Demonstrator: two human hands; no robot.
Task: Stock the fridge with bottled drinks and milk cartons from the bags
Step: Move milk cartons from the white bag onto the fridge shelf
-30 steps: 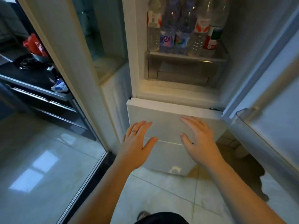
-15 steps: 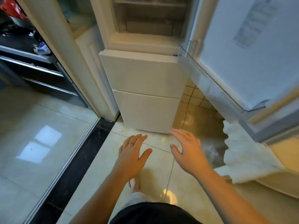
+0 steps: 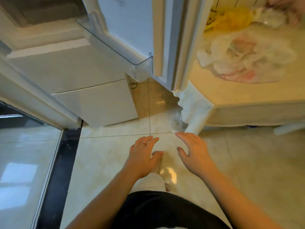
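- While left hand [image 3: 142,156] and right hand [image 3: 193,151] hover over glossy tile floor [image 3: 102,162], fingers loose, holding nothing.
- Crinkled plastic bags [image 3: 244,58] on table [image 3: 247,96], beyond open fridge door [image 3: 132,30] edge.
- Fridge [image 3: 92,100] front flat, white.

The left hand [image 3: 142,157] and right hand [image 3: 193,152] have left the fridge drawer [image 3: 66,68].

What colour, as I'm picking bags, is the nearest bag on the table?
White bag, pinkish print; head view.

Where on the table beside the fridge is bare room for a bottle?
Bare: the near strip of the yellow-clothed table, between its front edge and the crumpled white plastic bag; also the corner beside the white fridge door. Crowded: the far end, with the yellow plastic bag.
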